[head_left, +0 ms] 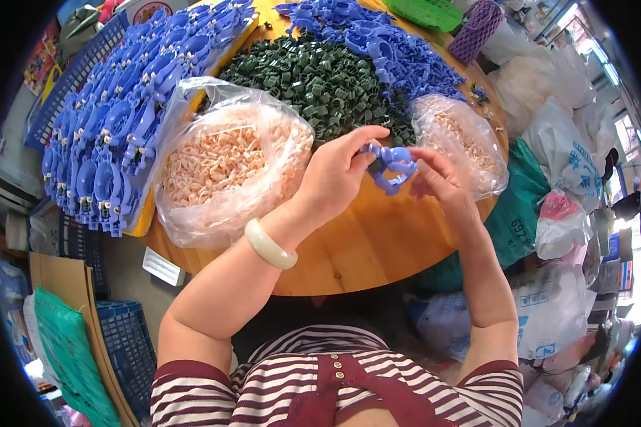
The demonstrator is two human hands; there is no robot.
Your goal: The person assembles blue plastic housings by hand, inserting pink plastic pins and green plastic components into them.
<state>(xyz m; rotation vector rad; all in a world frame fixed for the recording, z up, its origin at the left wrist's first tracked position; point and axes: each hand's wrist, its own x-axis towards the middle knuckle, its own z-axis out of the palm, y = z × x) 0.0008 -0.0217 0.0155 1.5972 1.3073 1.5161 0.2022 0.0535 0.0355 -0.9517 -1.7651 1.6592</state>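
Over the front of the round wooden table (349,260), I hold a blue plastic part (393,168) with a ring-like opening. My left hand (335,171) pinches its left end, where something dark shows by the fingertips. At its right side are the thumb and fingers of my right hand (440,178), closed on the edge. Just beyond my hands lies a heap of small dark green plastic clips (306,82). A clear bag of small peach-coloured pieces (217,164) stands beside my left wrist; a smaller bag of similar pieces (463,139) is beyond my right hand.
Rows of blue parts with small figures (114,121) cover a yellow-edged board at left. Loose blue parts (392,46) pile up at the back, near a green basket (427,11) and a purple woven roll (477,30). Stuffed plastic bags (548,149) crowd the right side.
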